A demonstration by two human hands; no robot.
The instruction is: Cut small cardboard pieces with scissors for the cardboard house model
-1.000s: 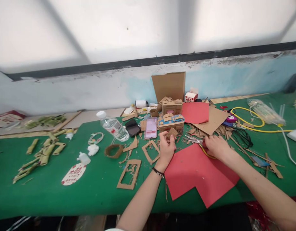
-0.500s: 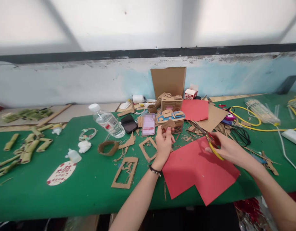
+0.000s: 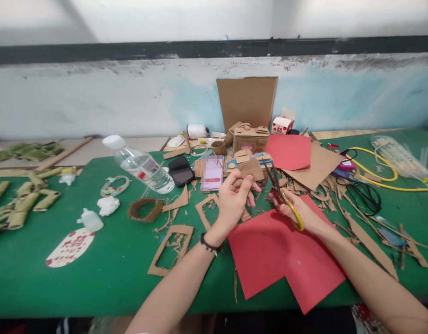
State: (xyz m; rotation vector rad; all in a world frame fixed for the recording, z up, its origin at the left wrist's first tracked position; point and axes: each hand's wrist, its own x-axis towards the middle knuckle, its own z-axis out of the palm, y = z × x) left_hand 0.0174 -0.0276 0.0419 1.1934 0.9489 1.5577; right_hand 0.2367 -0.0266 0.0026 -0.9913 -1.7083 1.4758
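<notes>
pinching a small cardboard scrap (image 3: 252,170) in the left hand (image 3: 234,197), near the centre of the frame. grasping scissors (image 3: 275,186) by the handles in the right hand (image 3: 303,212), just right of centre, with blades parted near the scrap and red paper (image 3: 264,250) spread below, lower middle of the frame.

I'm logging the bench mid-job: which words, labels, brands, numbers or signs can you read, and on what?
"大囍", most likely: oval card; its smaller lines are too blurred.
"大囍", most likely: red-and-white box.
Bottle label: too small and blurred.
Phone screen: partly pixelated, unreadable.
</notes>
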